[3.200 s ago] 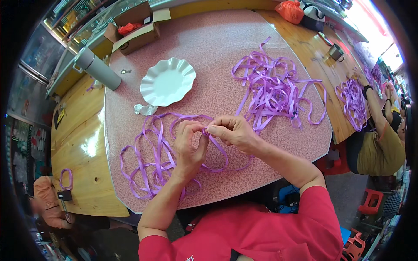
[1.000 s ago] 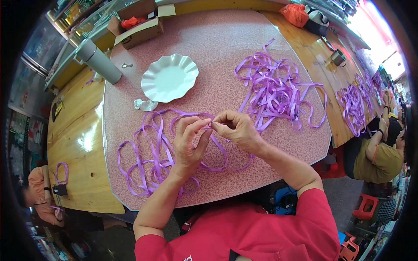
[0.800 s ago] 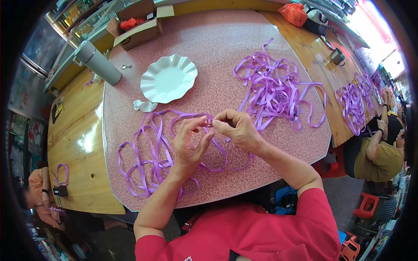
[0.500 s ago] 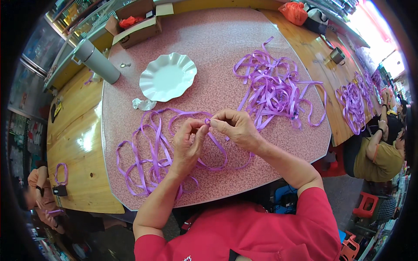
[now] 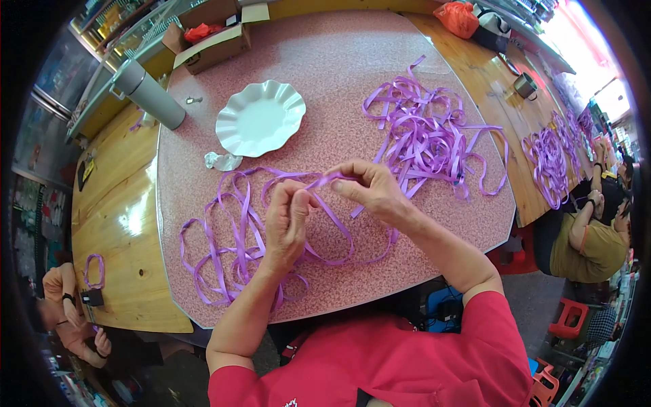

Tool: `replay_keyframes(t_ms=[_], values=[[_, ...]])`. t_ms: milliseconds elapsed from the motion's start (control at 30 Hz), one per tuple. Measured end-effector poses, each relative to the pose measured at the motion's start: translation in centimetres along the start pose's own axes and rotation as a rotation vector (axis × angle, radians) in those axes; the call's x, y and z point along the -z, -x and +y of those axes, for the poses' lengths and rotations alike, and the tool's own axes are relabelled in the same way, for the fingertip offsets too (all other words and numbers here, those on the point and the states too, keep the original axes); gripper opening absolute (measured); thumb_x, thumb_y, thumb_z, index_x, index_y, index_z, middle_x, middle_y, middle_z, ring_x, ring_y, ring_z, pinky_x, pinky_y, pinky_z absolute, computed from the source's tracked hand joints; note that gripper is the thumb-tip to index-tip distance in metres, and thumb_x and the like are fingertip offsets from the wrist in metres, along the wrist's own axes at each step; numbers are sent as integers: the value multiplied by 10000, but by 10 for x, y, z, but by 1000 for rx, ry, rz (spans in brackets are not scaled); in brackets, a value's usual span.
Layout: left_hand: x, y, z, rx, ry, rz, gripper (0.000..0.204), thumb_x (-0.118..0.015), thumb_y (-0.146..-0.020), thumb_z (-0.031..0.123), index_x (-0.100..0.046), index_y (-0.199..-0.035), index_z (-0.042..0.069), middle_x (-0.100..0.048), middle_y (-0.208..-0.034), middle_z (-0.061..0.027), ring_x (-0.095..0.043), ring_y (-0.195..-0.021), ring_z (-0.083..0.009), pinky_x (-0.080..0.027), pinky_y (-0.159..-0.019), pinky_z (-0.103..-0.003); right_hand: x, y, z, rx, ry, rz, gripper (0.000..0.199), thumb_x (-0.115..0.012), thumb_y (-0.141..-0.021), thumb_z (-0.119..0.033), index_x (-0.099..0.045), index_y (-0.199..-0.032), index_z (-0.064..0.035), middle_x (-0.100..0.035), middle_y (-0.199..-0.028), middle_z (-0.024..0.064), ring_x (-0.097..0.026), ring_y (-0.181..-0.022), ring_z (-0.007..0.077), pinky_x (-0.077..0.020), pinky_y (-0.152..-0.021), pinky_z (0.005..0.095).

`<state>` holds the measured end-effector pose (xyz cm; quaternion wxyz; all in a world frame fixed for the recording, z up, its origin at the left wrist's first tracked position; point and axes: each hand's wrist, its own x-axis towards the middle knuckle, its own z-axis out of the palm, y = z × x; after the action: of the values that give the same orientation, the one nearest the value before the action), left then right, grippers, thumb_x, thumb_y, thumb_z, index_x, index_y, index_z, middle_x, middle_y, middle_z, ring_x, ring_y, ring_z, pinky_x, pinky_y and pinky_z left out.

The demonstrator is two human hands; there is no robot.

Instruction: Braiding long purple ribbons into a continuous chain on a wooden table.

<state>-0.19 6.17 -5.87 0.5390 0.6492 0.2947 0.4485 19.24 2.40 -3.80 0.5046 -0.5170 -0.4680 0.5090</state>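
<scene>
Between my hands a short stretch of purple ribbon point(image 5: 321, 180) runs taut above the pink table. My left hand point(image 5: 288, 220) pinches one end of that stretch with thumb and forefinger. The other end is pinched by my right hand point(image 5: 369, 190), whose fingers are slightly blurred. Beneath and left of my left hand, long purple loops point(image 5: 215, 254) of the ribbon lie spread on the tabletop. To the right of my right hand is a tangled heap of purple ribbon point(image 5: 424, 129). Its far strands reach toward the table's right edge.
A scalloped white plate point(image 5: 261, 119) sits beyond my hands, with crumpled white paper point(image 5: 222, 161) beside it. Farther off stand a grey bottle point(image 5: 146, 91) and an open cardboard box point(image 5: 215, 49). Co-workers sit at both sides; more purple ribbon point(image 5: 546, 163) lies on the right wooden table.
My hands have drawn apart, the right one shifting right. What was a small purple loop at my fingertips is now a stretched length of ribbon between them.
</scene>
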Motion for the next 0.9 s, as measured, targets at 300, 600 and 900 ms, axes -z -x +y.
replay_keyframes(t_ms=[300,600,900], values=[[1,-2,2,-134,-174,-68,158,-501,-1037,178,-519,-957,42,-541,-829,-30,-467,-733,-107,-395,-678,-250,23,-9,-9,475,522,177,215,-710,-900,-177,-699,-1058,-32,-659,-1036,61,-590,-837,100,-476,-701,236],[2,-2,-1,-228,-330,-51,125,-555,-998,111,-515,-921,21,-515,-764,-84,-489,-667,-184,-404,-606,-310,-9,7,-2,257,260,-88,154,-719,-876,-89,-700,-1011,-18,-652,-915,49,-612,-780,140,-490,-666,272],[3,-2,-2,-58,-146,-58,304,-456,-1058,251,-565,-886,25,-530,-745,-45,-498,-668,-120,-396,-589,-297,-10,5,-1,748,552,-40,136,-743,-792,-75,-673,-903,-42,-583,-798,91,-609,-666,258,-478,-564,362]])
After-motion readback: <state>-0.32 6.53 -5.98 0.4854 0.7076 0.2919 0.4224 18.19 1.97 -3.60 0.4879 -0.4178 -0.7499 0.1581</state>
